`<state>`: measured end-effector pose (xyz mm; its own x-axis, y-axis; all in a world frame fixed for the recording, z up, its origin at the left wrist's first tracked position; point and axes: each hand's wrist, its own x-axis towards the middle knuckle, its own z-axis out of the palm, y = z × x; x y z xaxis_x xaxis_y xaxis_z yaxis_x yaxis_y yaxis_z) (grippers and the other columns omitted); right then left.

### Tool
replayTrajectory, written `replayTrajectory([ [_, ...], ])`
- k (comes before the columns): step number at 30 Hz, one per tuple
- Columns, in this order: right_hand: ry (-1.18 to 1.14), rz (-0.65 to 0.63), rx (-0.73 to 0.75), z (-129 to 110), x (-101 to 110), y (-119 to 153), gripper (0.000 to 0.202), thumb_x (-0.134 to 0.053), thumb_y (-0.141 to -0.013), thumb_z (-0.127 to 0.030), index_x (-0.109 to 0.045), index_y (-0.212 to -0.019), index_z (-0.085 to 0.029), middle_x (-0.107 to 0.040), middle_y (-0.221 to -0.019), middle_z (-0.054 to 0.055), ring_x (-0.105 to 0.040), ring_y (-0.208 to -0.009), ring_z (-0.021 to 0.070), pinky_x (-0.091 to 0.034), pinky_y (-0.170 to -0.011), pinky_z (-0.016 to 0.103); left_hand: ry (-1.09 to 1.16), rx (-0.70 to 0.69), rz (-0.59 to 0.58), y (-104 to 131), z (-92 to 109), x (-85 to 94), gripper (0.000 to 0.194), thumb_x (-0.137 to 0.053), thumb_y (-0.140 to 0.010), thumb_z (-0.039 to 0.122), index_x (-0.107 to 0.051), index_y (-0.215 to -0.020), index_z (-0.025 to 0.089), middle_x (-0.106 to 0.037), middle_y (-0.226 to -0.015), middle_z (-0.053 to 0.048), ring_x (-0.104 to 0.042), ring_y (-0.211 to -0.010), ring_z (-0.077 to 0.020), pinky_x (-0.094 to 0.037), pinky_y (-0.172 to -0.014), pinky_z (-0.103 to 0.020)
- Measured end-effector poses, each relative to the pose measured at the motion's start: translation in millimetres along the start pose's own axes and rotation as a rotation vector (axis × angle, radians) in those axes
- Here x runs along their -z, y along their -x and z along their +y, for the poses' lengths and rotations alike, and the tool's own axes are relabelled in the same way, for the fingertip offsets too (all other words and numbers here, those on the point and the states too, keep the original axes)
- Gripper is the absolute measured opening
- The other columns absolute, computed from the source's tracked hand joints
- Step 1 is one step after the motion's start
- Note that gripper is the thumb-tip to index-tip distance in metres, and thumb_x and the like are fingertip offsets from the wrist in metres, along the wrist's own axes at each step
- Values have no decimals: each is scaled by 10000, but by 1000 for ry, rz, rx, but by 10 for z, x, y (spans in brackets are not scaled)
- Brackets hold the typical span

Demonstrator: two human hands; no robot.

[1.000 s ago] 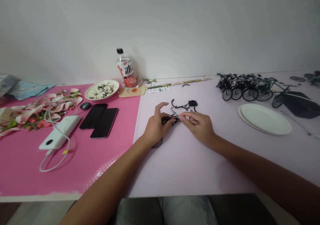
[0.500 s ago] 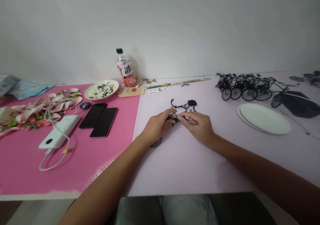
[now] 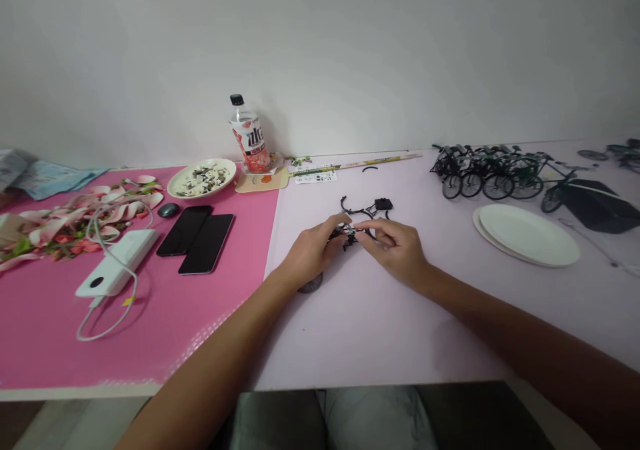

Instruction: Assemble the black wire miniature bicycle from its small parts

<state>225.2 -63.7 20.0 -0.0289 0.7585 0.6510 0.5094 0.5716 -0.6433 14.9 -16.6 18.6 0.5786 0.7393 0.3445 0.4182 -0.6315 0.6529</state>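
Between my hands, low over the pale table, is a partly hidden black model bicycle (image 3: pixel 349 236) with small silvery bits. My left hand (image 3: pixel 316 251) is closed on its left side, thumb and fingers pinching it. From under that hand a spoked wheel (image 3: pixel 311 283) pokes out toward me. My right hand (image 3: pixel 400 245) meets it from the right, thumb and forefinger bent together at the small parts; the exact piece under these fingertips is too small to make out. Just behind the hands lie thin black curved parts (image 3: pixel 355 210) and a little black basket-like piece (image 3: pixel 383 204).
Several finished-looking model bicycles (image 3: pixel 493 177) stand at the back right, near stacked white plates (image 3: pixel 530 235). A bottle (image 3: pixel 250 137), a plate of small pieces (image 3: pixel 227 183), two phones (image 3: pixel 207 243), a white power bank (image 3: pixel 120 263) and artificial petals (image 3: pixel 60 230) occupy the left side.
My right thumb and forefinger have shifted slightly at the model, with the forefinger stretched a little further along it. My left hand keeps its grip in about the same spot.
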Motion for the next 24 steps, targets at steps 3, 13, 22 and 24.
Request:
replayTrajectory([
  [3, -79, 59, -99, 72, 63, -37, 246, -719, -930, -392, -734, -1131, -252, -336, -623, -74, -317, -549, 119, -328, -534, 278, 40, 20, 63, -3, -11, 2, 319, -542, -1026, 313, -518, -1342, 275, -747, -1046, -29, -700, -873, -167, -521, -828, -282],
  [13, -14, -80, -240, 272, 74, -116, 302, -697, -945, -507, -782, -1033, -232, -530, -814, 6, -474, -698, 157, -385, -621, 301, 471, 149, 152, -36, 42, 32, 404, -638, -974, 388, -419, -1282, 246, -752, -860, -22, -634, -728, -128, -461, -694, -241],
  [22, -160, -120, -323, 249, 15, -81, 404, -657, -944, -588, -691, -829, -202, -615, -795, 17, -548, -714, 162, -432, -636, 288, 626, 251, 4, -44, 121, 38, 485, -681, -935, 492, -380, -1242, 267, -771, -859, -28, -651, -686, -121, -457, -629, -237],
  [24, -179, -113, -342, 232, 12, -81, 405, -663, -936, -583, -677, -810, -198, -620, -789, 19, -554, -716, 162, -443, -643, 285, 657, 241, -21, -44, 112, 40, 471, -680, -937, 484, -370, -1220, 272, -775, -866, -27, -683, -732, -132, -487, -668, -248],
])
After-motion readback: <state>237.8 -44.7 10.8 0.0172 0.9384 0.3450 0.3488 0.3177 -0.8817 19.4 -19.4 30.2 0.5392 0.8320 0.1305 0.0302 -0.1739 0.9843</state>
